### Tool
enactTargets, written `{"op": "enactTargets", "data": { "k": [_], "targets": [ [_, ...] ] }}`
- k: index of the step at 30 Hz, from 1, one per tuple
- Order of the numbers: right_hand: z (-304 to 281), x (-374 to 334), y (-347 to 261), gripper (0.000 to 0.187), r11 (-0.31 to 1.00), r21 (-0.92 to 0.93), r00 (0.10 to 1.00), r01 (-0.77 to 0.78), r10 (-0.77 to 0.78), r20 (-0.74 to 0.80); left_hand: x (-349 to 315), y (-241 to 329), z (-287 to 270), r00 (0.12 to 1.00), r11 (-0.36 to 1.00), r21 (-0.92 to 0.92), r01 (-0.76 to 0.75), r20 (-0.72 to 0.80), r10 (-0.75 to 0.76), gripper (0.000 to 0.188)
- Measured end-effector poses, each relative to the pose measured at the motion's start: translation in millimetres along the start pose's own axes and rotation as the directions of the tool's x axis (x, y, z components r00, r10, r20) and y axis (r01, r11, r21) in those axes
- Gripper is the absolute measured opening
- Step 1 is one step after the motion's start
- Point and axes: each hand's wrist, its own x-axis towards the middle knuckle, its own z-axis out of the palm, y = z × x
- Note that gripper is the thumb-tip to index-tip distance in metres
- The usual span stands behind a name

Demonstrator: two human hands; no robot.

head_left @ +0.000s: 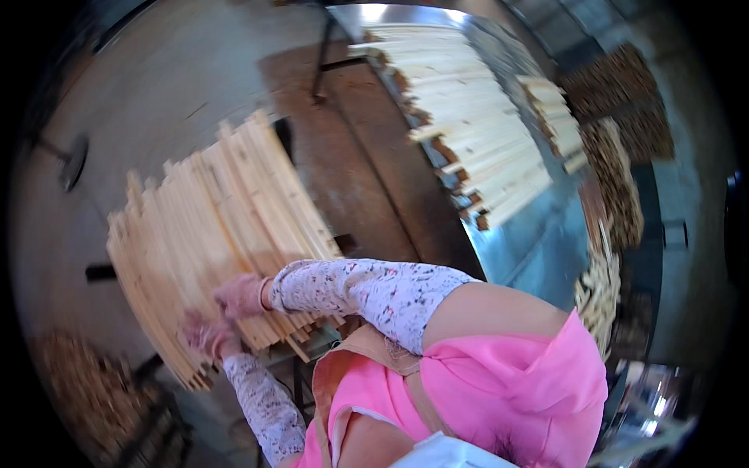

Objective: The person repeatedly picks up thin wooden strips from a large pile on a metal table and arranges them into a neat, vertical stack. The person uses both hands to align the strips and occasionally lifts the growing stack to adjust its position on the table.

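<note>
Both my hands wear pinkish gloves and rest over a broad layer of pale wooden slats (203, 210) laid side by side. My left hand (209, 335) touches the slats near their lower end, fingers stretched out and somewhat apart. Just above and to the right of it, my right hand (242, 297) lies on the same slats. Its fingers are blurred and seem partly bent; whether they grip a slat cannot be made out. Floral sleeves cover both forearms. The right forearm crosses over the slats' near right corner.
Right of the slats stands a brown table (367, 156). Beyond it, a shiny metal surface (519, 246) carries more rows of pale slats (476, 117). Stacked wood (620, 101) stands at the far right, and a wood pile (94, 390) at lower left. A round-based stand (74, 162) is on the left.
</note>
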Motion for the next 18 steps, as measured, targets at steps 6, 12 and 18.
{"op": "enactTargets", "data": {
  "k": [6, 12, 18],
  "targets": [
    [-91.9, -207.5, 32.8, 0.041, 0.995, 0.009, 0.976, 0.097, -0.094, -0.195, 9.6, 32.6, -17.8, 0.999, 0.996, 0.084, 0.008, 0.037, -0.012, 0.105],
    [-69.7, -489.0, 180.5, 0.043, 0.912, 0.346, 0.445, -0.218, 0.409, -0.797, 2.3, 91.9, -119.7, 0.957, 0.993, 0.101, -0.054, 0.288, 0.022, 0.095],
    [47.5, -798.0, 308.9, 0.054, 0.434, 0.801, -0.308, -0.414, 0.761, -0.571, -78.8, 300.4, -127.5, 0.9, 0.723, -0.539, -0.432, -0.305, 0.31, 0.081]
  ]
}}
